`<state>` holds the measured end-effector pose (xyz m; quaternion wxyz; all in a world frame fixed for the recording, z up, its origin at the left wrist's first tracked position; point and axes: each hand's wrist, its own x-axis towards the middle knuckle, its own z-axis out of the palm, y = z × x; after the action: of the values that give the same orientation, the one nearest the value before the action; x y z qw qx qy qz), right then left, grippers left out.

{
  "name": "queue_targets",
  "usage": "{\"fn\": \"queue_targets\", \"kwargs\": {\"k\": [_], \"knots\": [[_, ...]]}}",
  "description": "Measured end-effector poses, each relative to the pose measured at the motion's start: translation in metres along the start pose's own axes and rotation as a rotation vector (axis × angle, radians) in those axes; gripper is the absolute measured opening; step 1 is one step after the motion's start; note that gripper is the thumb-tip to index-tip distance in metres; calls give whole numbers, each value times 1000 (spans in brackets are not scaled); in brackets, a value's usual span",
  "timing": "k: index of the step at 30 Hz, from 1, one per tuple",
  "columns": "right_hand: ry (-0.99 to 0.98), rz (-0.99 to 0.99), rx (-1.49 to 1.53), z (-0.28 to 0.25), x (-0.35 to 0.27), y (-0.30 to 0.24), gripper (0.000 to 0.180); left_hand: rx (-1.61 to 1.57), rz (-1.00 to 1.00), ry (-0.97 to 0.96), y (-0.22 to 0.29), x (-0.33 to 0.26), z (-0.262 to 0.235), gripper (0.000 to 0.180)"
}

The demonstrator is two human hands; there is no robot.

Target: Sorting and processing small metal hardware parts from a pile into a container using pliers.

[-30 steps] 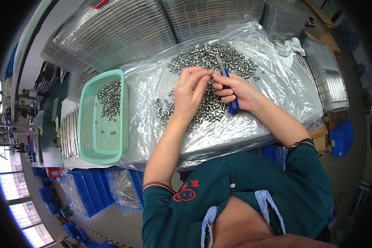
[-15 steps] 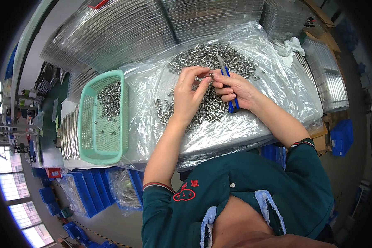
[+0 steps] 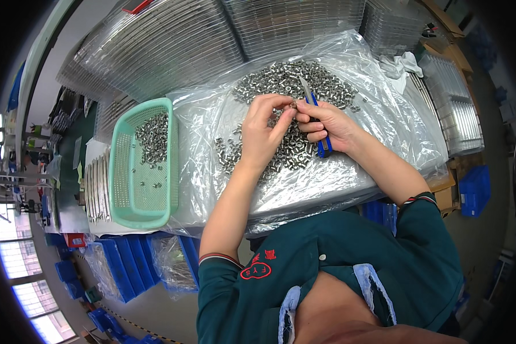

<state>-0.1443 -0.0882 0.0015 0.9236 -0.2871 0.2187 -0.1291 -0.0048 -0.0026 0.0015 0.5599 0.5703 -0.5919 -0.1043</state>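
Between the fingertips of my left hand (image 3: 265, 123) is a small metal ring-shaped part (image 3: 293, 105), pinched by thumb and forefinger. My right hand (image 3: 331, 125) is closed around a blue utility knife (image 3: 325, 146), its blade out and pointing away from me. The right fingertips meet the left ones at the small part. Beneath and beyond both hands lie loose piles of similar shiny metal parts (image 3: 295, 153), spread on a clear plastic sheet (image 3: 212, 189). To the left stands a pale green plastic basket (image 3: 173, 198) with many of these parts heaped toward its far end.
Stacks of clear ribbed plastic trays (image 3: 172, 51) line the far side of the table. More trays (image 3: 456, 109) and a white cloth (image 3: 400, 66) are at the right. Blue bins (image 3: 129, 264) sit below the table's near edge, and another blue bin (image 3: 475, 191) is at far right.
The left fingers have shifted slightly around the small metal part. The knife and the right hand stay almost in the same place.
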Motion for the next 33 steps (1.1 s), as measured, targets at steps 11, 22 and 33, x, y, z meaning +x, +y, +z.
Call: {"fn": "queue_targets", "kwargs": {"k": [11,22,33], "knots": [[-40,1,7,7,-4,-4,30,-597,-249,566,-12,17,-56,31],[-68,-5,72,3,0,-2,24,-253,-358,344,-26,15,-53,20],[-111,-11,86,1,-1,-1,33,714,-275,-82,-53,5,-36,18]]}}
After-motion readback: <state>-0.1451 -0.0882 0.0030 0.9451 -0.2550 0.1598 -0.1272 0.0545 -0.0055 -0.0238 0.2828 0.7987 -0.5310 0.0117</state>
